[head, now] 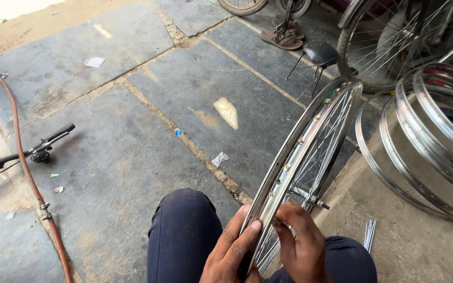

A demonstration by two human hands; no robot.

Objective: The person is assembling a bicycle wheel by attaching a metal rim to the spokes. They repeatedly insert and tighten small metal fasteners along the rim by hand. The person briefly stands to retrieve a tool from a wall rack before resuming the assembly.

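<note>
A shiny steel bicycle wheel rim (310, 139) with spokes and brass nipples stands upright between my knees, edge toward me. My left hand (234, 249) grips the near part of the rim from the left, thumb laid across its outer face. My right hand (302, 243) is closed on the rim's right side, fingers pinching at a spoke nipple. The hub and axle (313, 199) show through the spokes just above my right hand. My dark blue trouser legs (182, 236) frame the wheel.
Several bare steel rims (436, 136) lean at the right on a concrete ledge, with loose spokes (369, 235) beside them. A black bicycle saddle (320, 52) and a spoked wheel (394, 42) stand beyond. A handlebar (43, 144) and orange hose (24, 157) lie at left on stone paving.
</note>
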